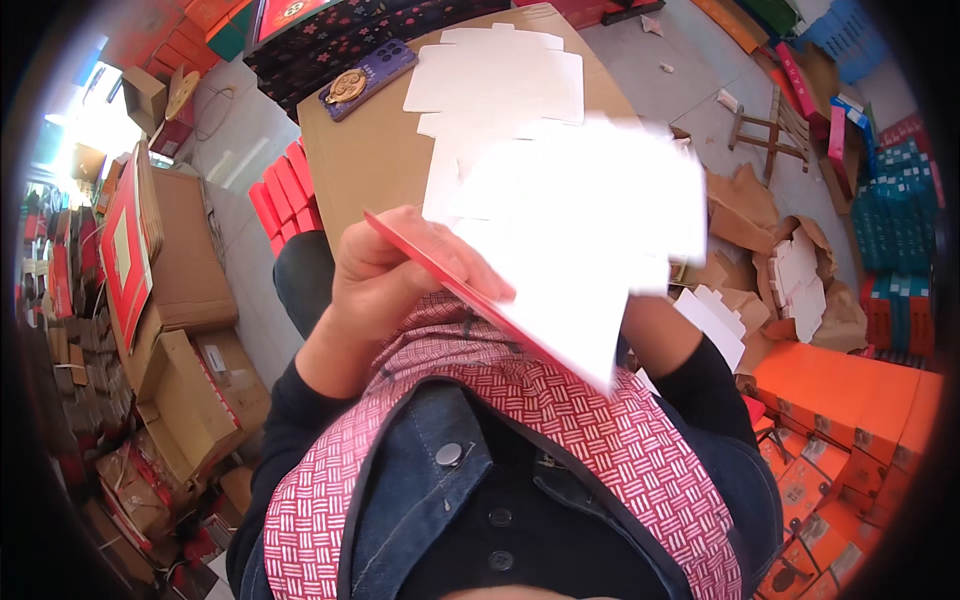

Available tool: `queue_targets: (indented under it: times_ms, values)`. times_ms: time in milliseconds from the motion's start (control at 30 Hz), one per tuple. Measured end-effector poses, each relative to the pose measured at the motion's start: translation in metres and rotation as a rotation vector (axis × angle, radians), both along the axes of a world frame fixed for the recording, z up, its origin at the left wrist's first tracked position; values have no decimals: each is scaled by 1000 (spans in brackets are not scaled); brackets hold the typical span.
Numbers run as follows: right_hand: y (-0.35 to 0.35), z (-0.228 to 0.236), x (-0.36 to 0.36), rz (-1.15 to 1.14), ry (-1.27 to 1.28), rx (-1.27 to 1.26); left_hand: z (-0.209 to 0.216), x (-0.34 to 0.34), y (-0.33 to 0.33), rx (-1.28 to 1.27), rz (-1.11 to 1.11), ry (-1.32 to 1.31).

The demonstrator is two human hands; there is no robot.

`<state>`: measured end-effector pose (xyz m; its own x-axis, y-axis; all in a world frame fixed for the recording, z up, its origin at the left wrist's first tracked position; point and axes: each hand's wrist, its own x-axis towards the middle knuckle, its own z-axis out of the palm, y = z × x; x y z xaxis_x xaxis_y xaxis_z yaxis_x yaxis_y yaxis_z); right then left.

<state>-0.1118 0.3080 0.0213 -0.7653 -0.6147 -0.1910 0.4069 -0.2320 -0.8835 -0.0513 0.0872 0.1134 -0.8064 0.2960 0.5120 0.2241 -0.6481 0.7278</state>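
Note:
A flat die-cut box blank (590, 210), white on its upper face and red underneath, is tilted in front of me, its right part overexposed and blurred. My left hand (405, 265) is closed on its left edge, with fingers over the white face. My right forearm (660, 335) reaches behind the blank's lower right side; the sheet covers that hand, so its fingers do not show. Beyond, another white box blank (500, 80) lies flat on a brown cardboard sheet (360, 160). To its left rests a purple phone (368, 80) with a round gold ornament.
Dark floral boxes (330, 45) stand at the far left corner of the work surface. Small red boxes (287, 195) sit left of it. Orange boxes (830, 400) are stacked at the right, near brown paper holding white blanks (797, 285). Cartons (190, 250) line the left.

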Motion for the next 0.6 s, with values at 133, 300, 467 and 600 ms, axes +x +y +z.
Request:
queue_targets:
  times_ms: [133, 300, 467, 600]
  values:
    - [0, 32, -31, -162, -481, -488, 1, 16, 3, -238, 188, -451]
    - [17, 50, -60, -61, -547, -427, -24, 8, 18, -416, 145, -731]
    - [34, 63, -64, 296, -315, 195, -43, 10, 30, -541, 147, -808]
    - [34, 61, -50, 287, -207, 405, -43, 18, 38, -655, 270, -588]
